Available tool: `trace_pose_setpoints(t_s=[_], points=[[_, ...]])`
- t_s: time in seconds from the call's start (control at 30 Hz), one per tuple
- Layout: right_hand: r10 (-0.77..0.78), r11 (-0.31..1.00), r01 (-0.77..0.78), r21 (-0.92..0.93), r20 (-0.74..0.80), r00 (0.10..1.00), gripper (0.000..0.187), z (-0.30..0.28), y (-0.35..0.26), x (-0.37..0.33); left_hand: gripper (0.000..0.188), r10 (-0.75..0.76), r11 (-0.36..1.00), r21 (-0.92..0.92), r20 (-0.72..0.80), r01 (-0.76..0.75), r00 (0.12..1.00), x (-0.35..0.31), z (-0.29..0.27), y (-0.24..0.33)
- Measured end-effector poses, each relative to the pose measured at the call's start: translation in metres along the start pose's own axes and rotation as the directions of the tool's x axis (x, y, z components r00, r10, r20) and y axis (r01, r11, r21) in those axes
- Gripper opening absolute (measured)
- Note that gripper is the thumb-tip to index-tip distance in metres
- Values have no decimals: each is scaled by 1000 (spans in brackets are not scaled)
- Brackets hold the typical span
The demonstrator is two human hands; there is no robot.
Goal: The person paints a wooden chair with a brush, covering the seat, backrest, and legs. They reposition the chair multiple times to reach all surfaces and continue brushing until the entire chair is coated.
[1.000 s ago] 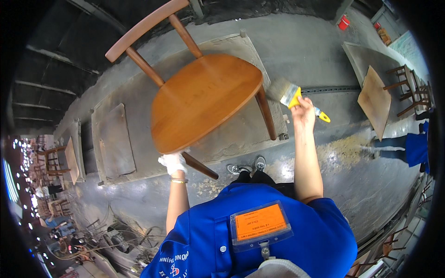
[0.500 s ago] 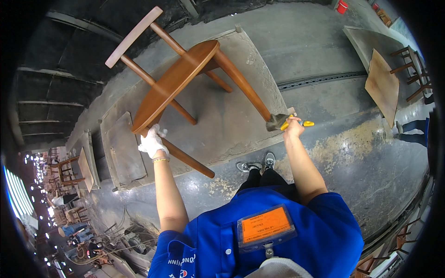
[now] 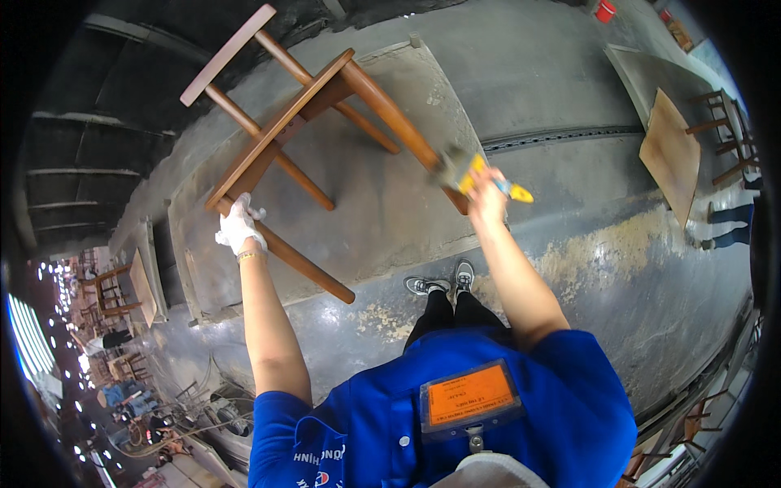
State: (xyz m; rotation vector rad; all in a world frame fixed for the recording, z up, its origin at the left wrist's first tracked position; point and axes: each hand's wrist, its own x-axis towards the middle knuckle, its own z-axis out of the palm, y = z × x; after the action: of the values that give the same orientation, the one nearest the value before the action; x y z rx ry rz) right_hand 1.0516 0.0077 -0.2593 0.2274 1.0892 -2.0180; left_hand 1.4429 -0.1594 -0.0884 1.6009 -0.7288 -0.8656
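Observation:
A brown wooden chair (image 3: 281,134) with a curved backrest is tilted up in front of me, its legs slanting down to the right. My left hand (image 3: 241,226), in a white glove, is closed round the top of the near left leg, just under the seat edge. My bare right hand (image 3: 486,193) grips a wide paintbrush (image 3: 473,174) with a yellow handle. The dark bristles, smeared by motion, lie against the near right leg, a little above its lower end. The grip of the fingers on the handle is partly blurred.
A grey flat board (image 3: 358,236) lies beneath the chair. At the right, a tan panel (image 3: 671,154) stands beside another chair (image 3: 720,134), with a person's legs (image 3: 728,226) nearby. A chain track (image 3: 561,138) crosses the floor. Hoses and people are at the lower left.
The chair has shifted left and tipped so the seat shows nearly edge-on with its underside. My right hand has moved the brush up and left along the leg; my left hand moved left.

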Motion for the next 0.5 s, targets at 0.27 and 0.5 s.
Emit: trace_pose_setpoints(t_s=[0.27, 0.5], points=[[-348, 920, 354, -168, 69, 935, 31, 115, 28, -18, 56, -1, 997, 76, -30, 3, 1000, 23, 2, 2], [-627, 706, 708, 31, 492, 603, 21, 237, 14, -55, 87, -21, 998, 60, -55, 24, 998, 23, 3, 5]])
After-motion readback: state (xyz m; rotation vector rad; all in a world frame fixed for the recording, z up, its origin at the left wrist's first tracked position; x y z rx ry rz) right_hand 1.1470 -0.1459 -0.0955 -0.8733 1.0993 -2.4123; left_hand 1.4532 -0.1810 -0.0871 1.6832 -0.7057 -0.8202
